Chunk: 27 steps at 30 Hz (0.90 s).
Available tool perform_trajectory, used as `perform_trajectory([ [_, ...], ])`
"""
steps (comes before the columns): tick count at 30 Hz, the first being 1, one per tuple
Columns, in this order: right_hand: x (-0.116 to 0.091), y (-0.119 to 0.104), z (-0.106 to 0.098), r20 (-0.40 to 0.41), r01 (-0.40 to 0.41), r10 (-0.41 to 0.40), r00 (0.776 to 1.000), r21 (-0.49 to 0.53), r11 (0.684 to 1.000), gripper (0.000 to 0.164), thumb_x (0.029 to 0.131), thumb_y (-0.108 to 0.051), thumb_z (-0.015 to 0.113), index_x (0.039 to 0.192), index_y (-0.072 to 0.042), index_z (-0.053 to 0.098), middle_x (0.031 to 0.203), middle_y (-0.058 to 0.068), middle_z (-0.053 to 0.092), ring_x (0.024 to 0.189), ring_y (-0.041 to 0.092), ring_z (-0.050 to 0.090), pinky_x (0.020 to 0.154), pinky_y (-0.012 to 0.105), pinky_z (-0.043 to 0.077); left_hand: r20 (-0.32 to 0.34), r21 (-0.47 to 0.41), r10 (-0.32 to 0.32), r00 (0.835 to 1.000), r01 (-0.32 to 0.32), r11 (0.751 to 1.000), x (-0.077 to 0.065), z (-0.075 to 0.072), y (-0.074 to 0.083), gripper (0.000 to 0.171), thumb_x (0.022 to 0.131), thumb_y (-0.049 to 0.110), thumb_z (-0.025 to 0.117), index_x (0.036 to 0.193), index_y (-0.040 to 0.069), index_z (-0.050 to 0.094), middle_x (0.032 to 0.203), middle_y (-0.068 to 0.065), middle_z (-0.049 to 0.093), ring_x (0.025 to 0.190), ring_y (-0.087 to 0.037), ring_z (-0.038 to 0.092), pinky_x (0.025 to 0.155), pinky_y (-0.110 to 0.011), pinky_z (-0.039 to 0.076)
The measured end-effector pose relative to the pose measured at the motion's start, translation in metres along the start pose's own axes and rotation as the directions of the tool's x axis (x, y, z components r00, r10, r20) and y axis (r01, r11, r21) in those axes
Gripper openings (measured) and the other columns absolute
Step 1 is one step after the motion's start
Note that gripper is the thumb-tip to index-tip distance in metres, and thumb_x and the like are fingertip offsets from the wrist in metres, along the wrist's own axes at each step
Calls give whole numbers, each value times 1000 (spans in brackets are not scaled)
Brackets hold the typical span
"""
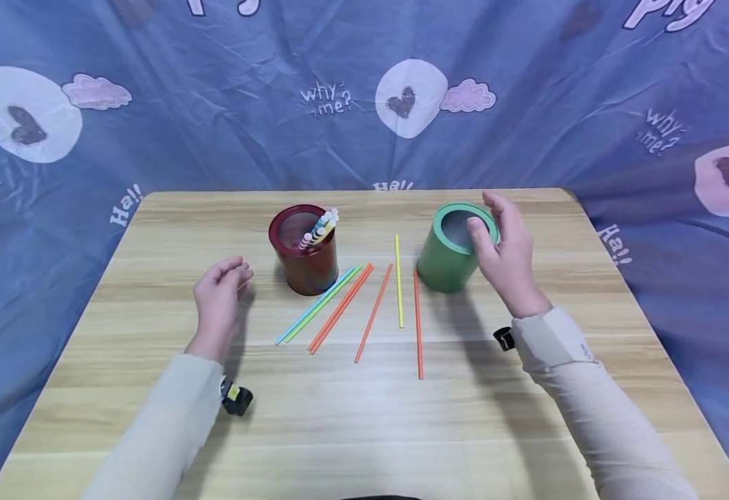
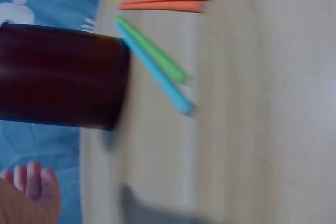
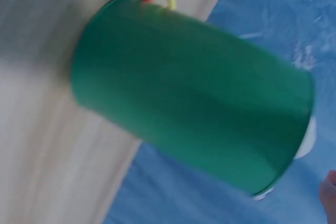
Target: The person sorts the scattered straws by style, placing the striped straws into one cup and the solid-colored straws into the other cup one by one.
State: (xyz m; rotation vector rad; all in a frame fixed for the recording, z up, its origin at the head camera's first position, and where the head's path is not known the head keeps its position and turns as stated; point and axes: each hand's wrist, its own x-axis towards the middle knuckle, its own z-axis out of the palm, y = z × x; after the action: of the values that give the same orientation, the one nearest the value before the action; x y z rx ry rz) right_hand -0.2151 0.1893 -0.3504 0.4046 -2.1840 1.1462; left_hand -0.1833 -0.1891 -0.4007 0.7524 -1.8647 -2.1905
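Observation:
A dark red cup (image 1: pixel 307 267) stands on the table, with several light-tipped straws (image 1: pixel 321 229) leaning in it. My left hand (image 1: pixel 219 298) is left of this cup, fingers loosely bent and holding nothing; in the left wrist view the hand (image 2: pixel 32 198) is apart from the cup (image 2: pixel 60 77). At the right stands a green cup (image 1: pixel 446 260). My right hand (image 1: pixel 508 253) is beside its rim, thumb and fingers spread; the thumb overlaps the opening in the head view. Only a bit of that hand (image 3: pixel 329 195) shows beyond the cup (image 3: pixel 189 93) in the right wrist view.
Between the cups lie a blue straw (image 1: pixel 305 317), a green straw (image 1: pixel 321 307), two orange straws (image 1: pixel 341 309) side by side, another orange straw (image 1: pixel 373 312), a yellow straw (image 1: pixel 398 281) and a red-orange straw (image 1: pixel 418 326). A blue printed cloth (image 1: pixel 246 139) hangs behind the wooden table (image 1: pixel 352 430).

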Motion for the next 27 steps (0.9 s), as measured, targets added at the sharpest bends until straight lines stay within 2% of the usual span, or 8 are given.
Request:
perform_trajectory([
  [2,0,7,-3,-6,-41,41,999,15,999,39,86,3,58,123,8,50,125,24,51,119,32,47,106,28,35,70,33,-53,996,51,998,-1,-8,-7,25,87,2,54,112,-1,58,87,5,65,79,-6,63,75,-18,53],
  [4,-2,14,-5,-15,-90,90,996,44,995,39,85,5,57,124,9,50,127,24,50,121,30,45,107,29,34,147,95,-98,984,85,992,-2,-13,-14,32,88,2,53,119,-6,54,86,6,65,78,-4,63,76,-18,53],
  [8,-5,26,-6,-18,-192,197,980,163,968,39,87,6,54,126,10,48,129,24,48,121,21,44,109,33,32,301,234,-154,941,84,969,-2,-19,-26,41,91,6,53,127,-12,46,86,8,65,80,-3,62,81,-21,52],
  [11,-8,33,-5,-7,-255,268,963,288,923,38,91,2,50,128,8,47,132,21,46,121,13,43,109,34,31,384,291,-172,907,58,955,-1,-17,-33,43,91,8,53,128,-13,44,92,2,66,84,-4,62,85,-24,51],
  [15,-11,42,-2,21,-308,328,944,406,860,39,94,-4,47,131,6,45,135,16,45,124,13,41,109,32,30,414,373,-192,890,27,928,0,-12,-38,42,90,9,55,127,-10,48,112,-12,63,88,-3,60,87,-24,50],
  [18,-14,49,1,36,-327,346,937,436,839,40,95,-7,47,132,5,45,137,17,43,129,16,37,110,29,28,433,420,-194,880,-7,907,0,-9,-43,41,89,8,56,126,-9,51,122,-21,56,88,-2,59,87,-24,50],
  [22,-18,55,4,46,-359,383,922,469,807,40,94,-7,47,132,7,45,142,19,38,135,18,30,112,25,24,486,459,-171,857,-84,884,-1,-2,-50,39,88,8,56,123,-9,53,124,-24,55,86,-1,58,85,-25,50],
  [27,-21,56,7,65,-405,439,896,522,751,40,93,-4,46,131,8,45,144,18,35,136,18,28,112,24,22,510,529,-157,846,-164,833,-4,8,-53,37,87,11,58,121,-5,57,118,-21,60,90,-10,58,83,-27,48],
])
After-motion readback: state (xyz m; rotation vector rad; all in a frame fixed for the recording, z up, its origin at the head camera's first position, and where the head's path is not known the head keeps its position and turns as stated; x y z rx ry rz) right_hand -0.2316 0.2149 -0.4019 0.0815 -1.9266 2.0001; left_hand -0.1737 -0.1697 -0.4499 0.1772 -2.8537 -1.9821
